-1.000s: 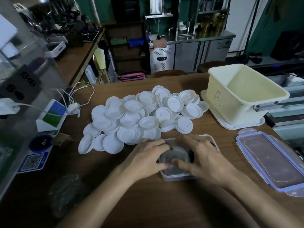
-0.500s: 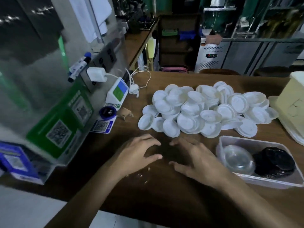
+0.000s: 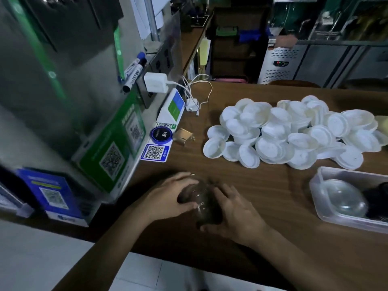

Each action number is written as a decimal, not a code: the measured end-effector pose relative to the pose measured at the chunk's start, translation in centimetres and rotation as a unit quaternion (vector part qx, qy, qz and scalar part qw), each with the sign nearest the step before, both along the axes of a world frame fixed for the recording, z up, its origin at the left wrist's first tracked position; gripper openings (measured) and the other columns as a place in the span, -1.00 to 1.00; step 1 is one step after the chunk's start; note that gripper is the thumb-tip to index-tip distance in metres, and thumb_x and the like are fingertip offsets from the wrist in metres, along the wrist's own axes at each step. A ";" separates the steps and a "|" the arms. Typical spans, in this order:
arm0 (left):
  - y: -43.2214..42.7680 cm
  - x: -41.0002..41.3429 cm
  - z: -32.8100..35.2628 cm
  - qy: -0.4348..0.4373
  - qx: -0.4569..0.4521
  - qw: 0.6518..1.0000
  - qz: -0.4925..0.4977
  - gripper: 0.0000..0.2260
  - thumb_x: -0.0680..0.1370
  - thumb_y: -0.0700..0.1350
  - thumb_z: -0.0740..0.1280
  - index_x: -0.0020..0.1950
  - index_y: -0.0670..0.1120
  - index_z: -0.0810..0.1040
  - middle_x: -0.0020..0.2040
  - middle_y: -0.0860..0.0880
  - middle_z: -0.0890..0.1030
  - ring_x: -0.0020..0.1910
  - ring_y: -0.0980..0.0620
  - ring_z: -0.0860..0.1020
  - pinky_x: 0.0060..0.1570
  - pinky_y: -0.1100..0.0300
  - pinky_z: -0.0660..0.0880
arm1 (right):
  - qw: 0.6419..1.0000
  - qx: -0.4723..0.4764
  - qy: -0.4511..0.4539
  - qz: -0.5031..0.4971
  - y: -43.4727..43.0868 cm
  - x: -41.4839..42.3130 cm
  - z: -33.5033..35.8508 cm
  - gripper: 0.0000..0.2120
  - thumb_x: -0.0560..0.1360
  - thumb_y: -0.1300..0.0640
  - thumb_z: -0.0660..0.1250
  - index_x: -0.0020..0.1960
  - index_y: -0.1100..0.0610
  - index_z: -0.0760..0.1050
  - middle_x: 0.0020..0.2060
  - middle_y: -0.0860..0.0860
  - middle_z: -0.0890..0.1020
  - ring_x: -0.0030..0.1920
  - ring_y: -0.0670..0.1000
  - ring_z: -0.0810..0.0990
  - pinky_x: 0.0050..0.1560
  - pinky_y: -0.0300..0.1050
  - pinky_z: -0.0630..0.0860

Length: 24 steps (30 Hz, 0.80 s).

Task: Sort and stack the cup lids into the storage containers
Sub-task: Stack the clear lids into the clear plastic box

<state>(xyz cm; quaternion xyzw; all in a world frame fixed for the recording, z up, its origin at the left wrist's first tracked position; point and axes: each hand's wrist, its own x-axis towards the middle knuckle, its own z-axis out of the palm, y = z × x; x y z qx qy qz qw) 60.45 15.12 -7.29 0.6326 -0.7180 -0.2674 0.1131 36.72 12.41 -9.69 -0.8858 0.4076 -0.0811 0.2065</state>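
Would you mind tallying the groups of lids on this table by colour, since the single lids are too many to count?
White pile: 1
Clear bunches: 2, the held bunch between left hand and right hand, and the boxed bunch in the container
Black stack: 1, also in the container
Total: 4

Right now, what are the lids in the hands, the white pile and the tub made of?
Clear dome lids: thin transparent plastic, glossy; table shows through, highlights glint. White lids: matte, opaque, probably moulded fibre or plastic; can't tell. Tub: translucent, frosted plastic; contents show dimly.
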 end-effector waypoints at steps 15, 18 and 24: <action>-3.1 -3.0 1.3 -0.014 -0.037 0.999 -0.027 -0.42 0.33 0.33 0.51 0.29 0.27 0.44 0.28 0.33 0.43 0.31 0.22 0.44 0.35 0.04 0.44 | 0.994 -0.001 -0.021 -0.107 -1.8 -6.4 3.9 -0.14 0.28 -0.23 0.56 0.48 -0.12 0.28 0.24 -0.20 0.39 0.31 -0.03 0.46 0.26 -0.18 0.41; -3.9 -5.0 2.9 -0.005 -0.074 0.996 -0.038 -0.42 0.35 0.32 0.53 0.30 0.26 0.45 0.28 0.34 0.43 0.28 0.27 0.45 0.31 0.14 0.44 | 0.991 -0.040 -0.016 -0.124 -2.4 -9.0 5.0 -0.21 0.27 -0.29 0.53 0.40 -0.05 0.35 0.23 -0.16 0.44 0.31 0.03 0.44 0.35 -0.13 0.36; -5.8 -10.6 4.8 0.025 -0.107 0.992 -0.067 -0.41 0.35 0.39 0.49 0.31 0.29 0.46 0.28 0.39 0.43 0.31 0.33 0.42 0.29 0.14 0.48 | 0.985 -0.044 -0.042 -0.160 -4.0 -15.5 6.3 -0.31 0.26 -0.39 0.46 0.24 -0.03 0.47 0.21 -0.16 0.47 0.22 -0.04 0.53 0.20 -0.08 0.52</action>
